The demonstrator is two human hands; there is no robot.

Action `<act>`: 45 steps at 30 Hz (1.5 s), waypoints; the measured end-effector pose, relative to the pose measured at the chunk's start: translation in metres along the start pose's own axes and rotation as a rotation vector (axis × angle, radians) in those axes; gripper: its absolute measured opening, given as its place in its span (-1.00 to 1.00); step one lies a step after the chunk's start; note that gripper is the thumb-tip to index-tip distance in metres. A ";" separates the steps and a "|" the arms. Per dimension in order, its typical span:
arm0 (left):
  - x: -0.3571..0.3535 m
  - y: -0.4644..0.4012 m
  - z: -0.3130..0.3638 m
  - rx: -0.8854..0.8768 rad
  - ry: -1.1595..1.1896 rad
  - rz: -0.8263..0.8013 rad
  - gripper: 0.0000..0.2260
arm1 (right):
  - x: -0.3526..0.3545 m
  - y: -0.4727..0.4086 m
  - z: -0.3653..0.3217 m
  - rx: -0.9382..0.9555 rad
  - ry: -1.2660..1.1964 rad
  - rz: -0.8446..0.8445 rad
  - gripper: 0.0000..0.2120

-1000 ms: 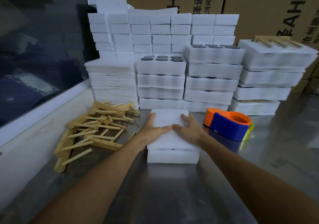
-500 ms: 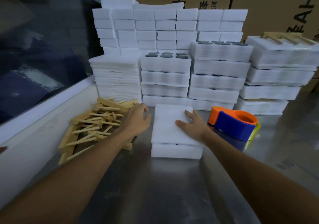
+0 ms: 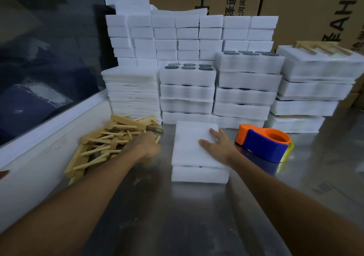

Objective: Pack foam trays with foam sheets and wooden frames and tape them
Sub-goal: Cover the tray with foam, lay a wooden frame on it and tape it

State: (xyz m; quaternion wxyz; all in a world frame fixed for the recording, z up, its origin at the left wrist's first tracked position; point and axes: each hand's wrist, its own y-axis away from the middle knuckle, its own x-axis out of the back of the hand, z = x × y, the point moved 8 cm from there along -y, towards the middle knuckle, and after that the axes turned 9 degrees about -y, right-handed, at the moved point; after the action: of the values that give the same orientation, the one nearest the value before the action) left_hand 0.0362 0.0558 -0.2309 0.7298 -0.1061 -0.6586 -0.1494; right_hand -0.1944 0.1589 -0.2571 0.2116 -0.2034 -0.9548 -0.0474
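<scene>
Brown printed cardboard cartons [image 3: 307, 9] fill the far wall, cut off by the top and right edges so their lettering is only partly readable. In front of them, stacks of white foam blocks and trays [image 3: 189, 38] rise from the reflective steel table [image 3: 177, 216]; the rear rows are partly hidden by the nearer stacks, and dark round items [image 3: 189, 66] sit in the top trays, too small to identify. On the far right stack a pale wooden frame [image 3: 323, 47] lies on top, its right end blurred. At the left, the loose pile of light wooden frames [image 3: 110, 139] lies against the white wall ledge [image 3: 39, 149], the pieces tangled so single frames are hard to separate. Near the centre, the white foam tray covered with a foam sheet [image 3: 189, 153] rests on the table; its contents are hidden by the sheet. The right hand [image 3: 218, 146] presses flat on the sheet's right half, fingers spread and straight. The left hand [image 3: 146, 147] is just left of the tray, over the near right edge of the frame pile; it is motion-blurred and its fingers face away, so I cannot tell whether it grasps anything. The orange and blue plastic tape dispenser [image 3: 264, 142] stands just right of the right hand.
</scene>
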 end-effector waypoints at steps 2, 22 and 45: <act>0.018 -0.003 0.003 0.024 0.075 0.056 -0.77 | 0.000 0.000 0.001 0.000 -0.001 -0.003 -0.26; 0.049 0.058 0.123 -0.660 0.355 0.560 -0.94 | -0.002 0.002 -0.003 0.022 0.042 0.008 -0.31; 0.013 0.065 0.116 -0.703 0.240 0.593 -0.86 | 0.008 0.002 0.011 -0.130 -0.325 0.044 -0.56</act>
State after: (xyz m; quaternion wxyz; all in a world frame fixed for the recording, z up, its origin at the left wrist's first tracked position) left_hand -0.0470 0.1557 -0.2022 0.7316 -0.5121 -0.4206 -0.1598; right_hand -0.2049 0.1656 -0.2638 0.0417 -0.2424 -0.9667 -0.0712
